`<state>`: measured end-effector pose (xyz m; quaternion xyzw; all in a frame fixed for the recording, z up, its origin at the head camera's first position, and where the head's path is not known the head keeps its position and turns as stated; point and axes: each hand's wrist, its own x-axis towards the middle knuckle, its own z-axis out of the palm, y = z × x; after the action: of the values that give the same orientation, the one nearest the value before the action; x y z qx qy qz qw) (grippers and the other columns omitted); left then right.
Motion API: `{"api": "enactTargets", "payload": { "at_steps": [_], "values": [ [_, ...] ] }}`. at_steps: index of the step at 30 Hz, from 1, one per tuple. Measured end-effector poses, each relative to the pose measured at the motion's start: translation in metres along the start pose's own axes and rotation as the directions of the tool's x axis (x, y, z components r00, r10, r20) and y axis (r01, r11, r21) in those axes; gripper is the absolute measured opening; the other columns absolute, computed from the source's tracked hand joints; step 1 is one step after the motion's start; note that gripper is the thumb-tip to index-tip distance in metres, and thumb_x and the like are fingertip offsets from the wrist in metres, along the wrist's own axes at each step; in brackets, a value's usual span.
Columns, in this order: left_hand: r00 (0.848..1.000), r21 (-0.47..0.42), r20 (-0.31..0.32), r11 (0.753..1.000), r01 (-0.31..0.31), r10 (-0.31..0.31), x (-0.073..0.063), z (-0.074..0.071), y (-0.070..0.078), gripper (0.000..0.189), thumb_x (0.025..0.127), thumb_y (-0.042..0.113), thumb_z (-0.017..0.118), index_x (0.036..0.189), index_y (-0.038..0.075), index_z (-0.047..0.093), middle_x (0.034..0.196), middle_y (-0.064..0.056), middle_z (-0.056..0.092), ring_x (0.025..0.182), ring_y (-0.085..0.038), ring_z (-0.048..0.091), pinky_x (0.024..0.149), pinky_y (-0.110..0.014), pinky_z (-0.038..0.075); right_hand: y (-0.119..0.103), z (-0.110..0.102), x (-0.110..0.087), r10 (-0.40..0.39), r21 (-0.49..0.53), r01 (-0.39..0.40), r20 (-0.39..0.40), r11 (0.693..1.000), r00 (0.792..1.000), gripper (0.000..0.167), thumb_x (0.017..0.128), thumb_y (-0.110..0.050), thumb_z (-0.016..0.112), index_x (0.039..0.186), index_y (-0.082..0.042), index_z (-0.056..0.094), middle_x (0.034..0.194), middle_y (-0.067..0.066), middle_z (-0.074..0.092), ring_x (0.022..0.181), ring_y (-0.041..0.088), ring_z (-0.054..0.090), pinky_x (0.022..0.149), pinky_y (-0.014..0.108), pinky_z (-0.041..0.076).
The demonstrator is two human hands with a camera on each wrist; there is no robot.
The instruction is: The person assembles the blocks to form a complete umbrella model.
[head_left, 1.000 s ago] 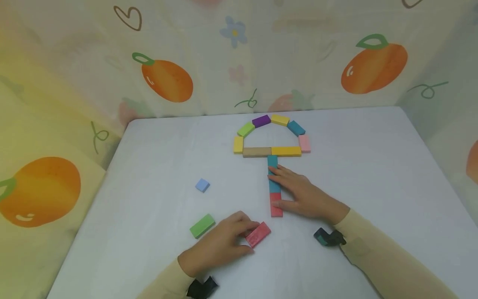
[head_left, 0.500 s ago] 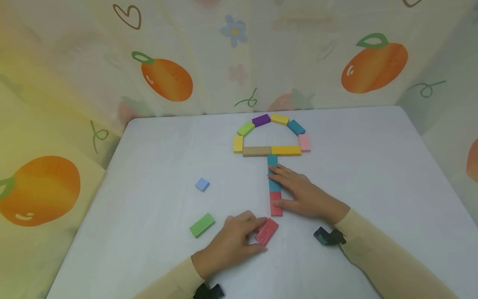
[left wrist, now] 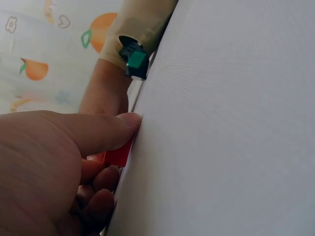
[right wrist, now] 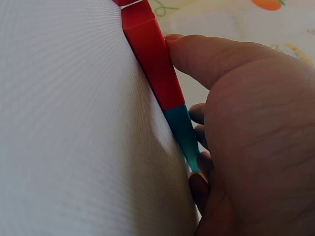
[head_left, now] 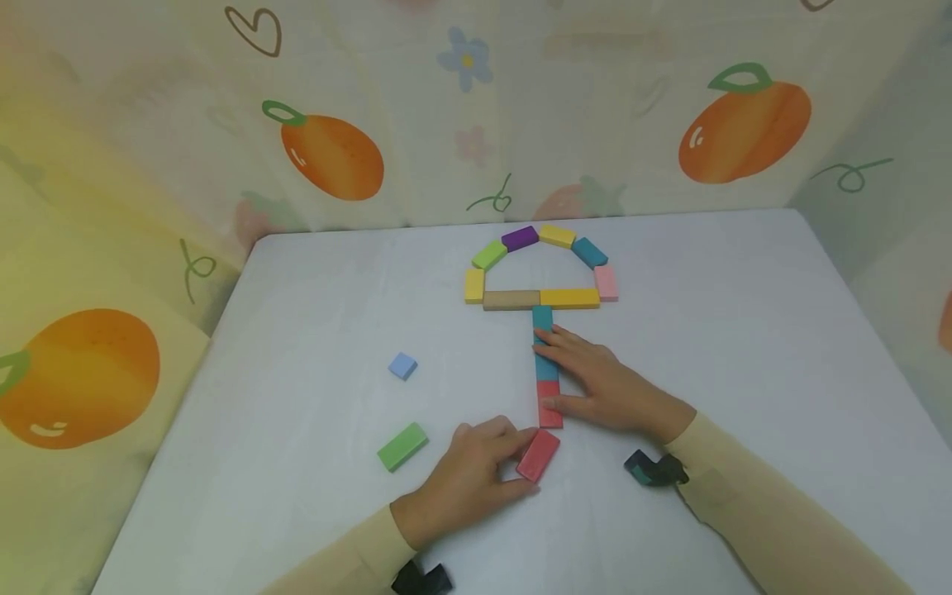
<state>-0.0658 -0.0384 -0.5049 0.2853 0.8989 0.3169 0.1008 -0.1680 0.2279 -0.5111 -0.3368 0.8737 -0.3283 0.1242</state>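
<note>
My left hand (head_left: pixel 479 475) pinches a red block (head_left: pixel 539 455) at a slant, thumb at its near end and index finger at its far end. That block's far end is right at the near end of a column made of another red block (head_left: pixel 550 417) and teal blocks (head_left: pixel 548 369). My right hand (head_left: pixel 606 382) rests on the column, with fingers extended over the teal part and the thumb on the red one. In the right wrist view the thumb lies on the red block (right wrist: pixel 152 54), above a teal block (right wrist: pixel 181 130).
Beyond the column, a tan block (head_left: pixel 511 300) and a yellow block (head_left: pixel 569 298) form a straight bar under an arch of several coloured blocks, including a purple block (head_left: pixel 520 239). A green block (head_left: pixel 403 447) and a small blue block (head_left: pixel 403 366) lie left on the white table (head_left: pixel 297 330).
My left hand has moved right and slightly away from me with the red block, turning it steeper and bringing it to the column's near end. The right hand has stayed in place.
</note>
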Motion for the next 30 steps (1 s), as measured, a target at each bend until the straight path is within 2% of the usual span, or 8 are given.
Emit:
{"api": "enactTargets", "payload": {
  "at_steps": [7,13,18,25,30],
  "values": [
    [1.0,0.006,-0.01,1.0,0.0,0.0,0.001,0.0,0.003,0.059,0.091,0.033,0.093,0.144,0.014,0.073,0.099,0.014,0.063,0.09,0.002,0.059,0.076,-0.031,0.04,0.002,0.001,0.0,-0.007,0.005,0.007,-0.007,1.0,1.0,0.083,0.1,-0.05,0.076,0.168,-0.015,0.044,0.178,0.0,0.027,0.164,0.028,0.017,0.122,0.07,0.026],
    [0.994,0.032,-0.112,0.999,0.02,-0.017,0.0,0.006,0.006,0.057,0.091,0.045,0.09,0.135,0.011,0.076,0.087,0.014,0.055,0.077,0.0,0.051,0.07,-0.031,0.039,0.001,0.002,0.0,0.0,0.011,0.0,-0.004,1.0,1.0,0.083,0.1,-0.051,0.075,0.168,-0.015,0.044,0.178,-0.001,0.027,0.164,0.027,0.017,0.122,0.071,0.025],
    [0.982,0.035,-0.183,0.998,0.054,-0.047,0.001,0.011,0.01,0.05,0.092,0.044,0.089,0.129,0.012,0.077,0.083,0.016,0.056,0.076,0.002,0.052,0.069,-0.031,0.04,0.0,0.002,0.0,0.01,0.019,-0.01,0.004,1.0,1.0,0.083,0.1,-0.05,0.076,0.169,-0.016,0.044,0.178,-0.002,0.026,0.164,0.028,0.017,0.122,0.071,0.025],
    [0.976,0.048,-0.193,0.992,0.114,-0.102,0.006,0.012,0.015,0.052,0.091,0.05,0.088,0.127,0.013,0.077,0.084,0.017,0.06,0.078,0.001,0.056,0.072,-0.032,0.044,0.002,0.002,0.001,0.009,0.008,-0.009,-0.005,1.0,1.0,0.082,0.1,-0.05,0.076,0.168,-0.015,0.045,0.178,0.0,0.028,0.164,0.029,0.019,0.122,0.07,0.027],
    [0.976,0.05,-0.196,0.993,0.111,-0.099,0.006,0.012,0.016,0.047,0.092,0.044,0.089,0.123,0.012,0.077,0.082,0.017,0.057,0.076,0.0,0.054,0.071,-0.031,0.042,0.001,0.001,0.001,0.009,0.004,-0.009,-0.006,1.0,1.0,0.081,0.1,-0.049,0.077,0.167,-0.016,0.046,0.178,0.0,0.028,0.164,0.029,0.019,0.121,0.069,0.028]
  ]
}}
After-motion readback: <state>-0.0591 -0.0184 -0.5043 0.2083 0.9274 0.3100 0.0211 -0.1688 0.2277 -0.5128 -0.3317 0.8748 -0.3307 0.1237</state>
